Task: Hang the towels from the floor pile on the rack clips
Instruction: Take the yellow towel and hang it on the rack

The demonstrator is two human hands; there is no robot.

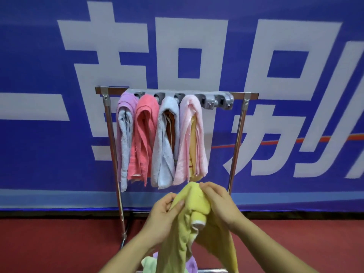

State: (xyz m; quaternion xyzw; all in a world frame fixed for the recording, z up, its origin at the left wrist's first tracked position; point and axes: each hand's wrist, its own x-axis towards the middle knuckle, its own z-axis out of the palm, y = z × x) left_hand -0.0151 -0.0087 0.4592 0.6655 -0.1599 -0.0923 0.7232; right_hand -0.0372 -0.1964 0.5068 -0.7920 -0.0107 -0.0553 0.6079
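Your left grip and right grip pinch the bunched top of a fuzzy yellow towel, just before the steel-tube rack. A lilac towel, coral towel, grey towel and pink towel hang doubled from its grey plastic clips.

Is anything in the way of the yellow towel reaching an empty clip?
Nothing visible is. The left hand and right hand hold the yellow towel below the rack; the empty clips sit at its right end, beside the pink towel.
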